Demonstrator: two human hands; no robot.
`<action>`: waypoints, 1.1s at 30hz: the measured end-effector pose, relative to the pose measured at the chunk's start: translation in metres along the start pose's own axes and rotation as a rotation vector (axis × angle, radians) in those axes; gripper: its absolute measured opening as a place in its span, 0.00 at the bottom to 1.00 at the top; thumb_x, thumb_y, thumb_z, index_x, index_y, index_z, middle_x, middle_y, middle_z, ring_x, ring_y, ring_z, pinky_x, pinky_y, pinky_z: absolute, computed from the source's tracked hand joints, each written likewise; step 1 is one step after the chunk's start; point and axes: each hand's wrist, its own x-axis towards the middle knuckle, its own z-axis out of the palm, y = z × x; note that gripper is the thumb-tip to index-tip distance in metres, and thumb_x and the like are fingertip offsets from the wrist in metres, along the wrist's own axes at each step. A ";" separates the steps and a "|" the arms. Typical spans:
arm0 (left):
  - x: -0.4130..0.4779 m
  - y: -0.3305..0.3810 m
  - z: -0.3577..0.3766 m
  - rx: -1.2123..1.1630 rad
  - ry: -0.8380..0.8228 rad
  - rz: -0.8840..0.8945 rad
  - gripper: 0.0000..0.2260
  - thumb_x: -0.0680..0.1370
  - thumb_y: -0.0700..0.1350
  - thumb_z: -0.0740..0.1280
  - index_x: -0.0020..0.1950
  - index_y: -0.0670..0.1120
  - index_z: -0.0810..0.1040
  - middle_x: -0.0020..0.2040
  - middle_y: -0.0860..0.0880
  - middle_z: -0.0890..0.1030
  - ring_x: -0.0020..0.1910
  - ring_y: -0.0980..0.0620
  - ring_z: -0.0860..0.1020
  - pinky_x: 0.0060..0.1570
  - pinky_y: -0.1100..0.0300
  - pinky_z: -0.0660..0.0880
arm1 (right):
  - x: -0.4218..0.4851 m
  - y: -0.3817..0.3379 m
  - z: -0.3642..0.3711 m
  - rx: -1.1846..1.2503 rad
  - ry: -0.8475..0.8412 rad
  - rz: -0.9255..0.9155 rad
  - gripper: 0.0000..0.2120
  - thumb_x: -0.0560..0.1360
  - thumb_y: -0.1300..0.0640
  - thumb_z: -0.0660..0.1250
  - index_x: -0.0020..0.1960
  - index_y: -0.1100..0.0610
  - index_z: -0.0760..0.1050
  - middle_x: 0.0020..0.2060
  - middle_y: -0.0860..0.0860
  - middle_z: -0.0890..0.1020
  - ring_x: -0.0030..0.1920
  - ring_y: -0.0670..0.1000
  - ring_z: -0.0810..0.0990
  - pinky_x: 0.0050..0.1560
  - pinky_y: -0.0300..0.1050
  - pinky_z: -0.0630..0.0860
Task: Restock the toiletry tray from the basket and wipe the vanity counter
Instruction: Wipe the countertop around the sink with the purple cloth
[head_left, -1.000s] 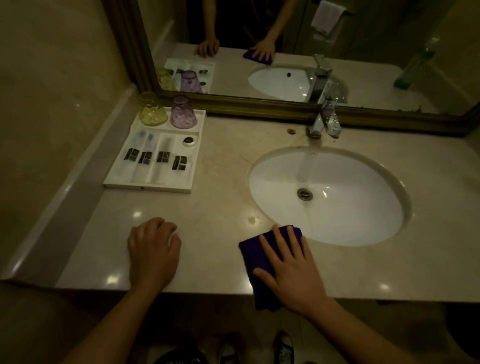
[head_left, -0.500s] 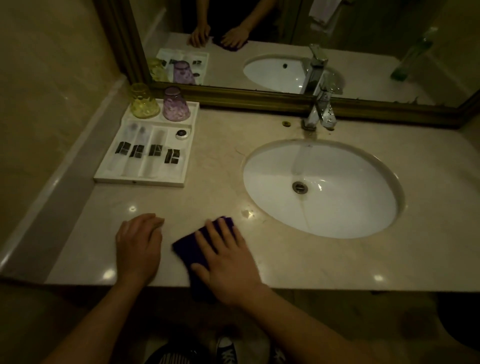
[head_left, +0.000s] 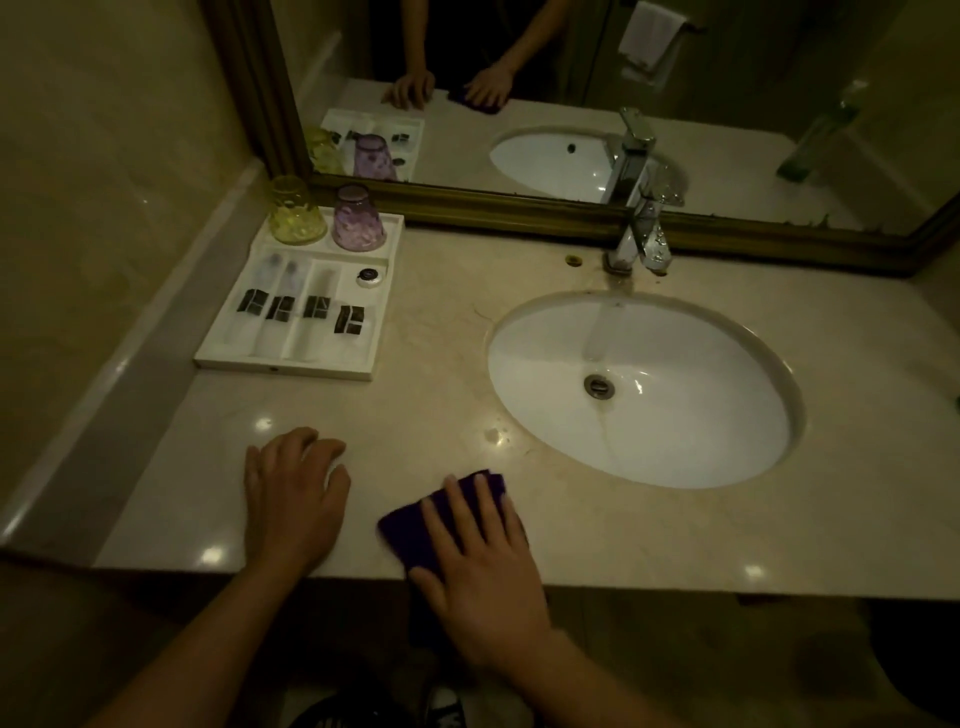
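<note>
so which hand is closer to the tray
Left. The left hand rests flat on the counter straight in front of the tray. The right hand presses the cloth farther right, near the sink.

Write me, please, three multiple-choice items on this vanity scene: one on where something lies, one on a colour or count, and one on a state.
1. Where is the toiletry tray?
A. Right of the sink
B. On the counter left of the sink, near the mirror
C. Inside the sink

2. How many tumblers stand at the back of the tray, and in which colours?
A. Two, one yellow and one purple
B. Three, all clear
C. One, blue

3. What is the right hand doing?
A. Hanging free in the air
B. Turning the faucet
C. Pressing flat on the purple cloth

Answers:
1. B, as the tray sits by the left wall.
2. A, as the yellow tumbler and purple tumbler stand upside down side by side.
3. C, as its fingers lie spread over the cloth at the front edge of the counter.
</note>
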 end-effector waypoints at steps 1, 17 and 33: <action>0.000 -0.002 -0.002 -0.053 0.001 -0.009 0.19 0.75 0.50 0.56 0.60 0.47 0.78 0.63 0.44 0.74 0.64 0.42 0.68 0.73 0.40 0.54 | 0.000 0.003 0.001 -0.021 -0.002 -0.062 0.31 0.80 0.33 0.46 0.78 0.47 0.54 0.79 0.52 0.54 0.79 0.59 0.46 0.73 0.62 0.47; -0.004 -0.031 -0.018 0.129 -0.043 0.019 0.26 0.75 0.57 0.50 0.66 0.48 0.75 0.67 0.42 0.71 0.68 0.40 0.65 0.72 0.42 0.50 | -0.016 0.069 -0.011 -0.109 0.031 0.190 0.31 0.80 0.35 0.41 0.79 0.47 0.49 0.79 0.53 0.53 0.79 0.58 0.45 0.76 0.59 0.46; -0.005 -0.028 -0.017 0.099 -0.018 -0.002 0.25 0.75 0.55 0.52 0.63 0.47 0.77 0.65 0.41 0.74 0.65 0.39 0.70 0.71 0.37 0.55 | 0.059 0.020 -0.012 -0.029 -0.023 -0.060 0.33 0.78 0.30 0.40 0.79 0.44 0.45 0.80 0.50 0.45 0.78 0.57 0.37 0.76 0.60 0.41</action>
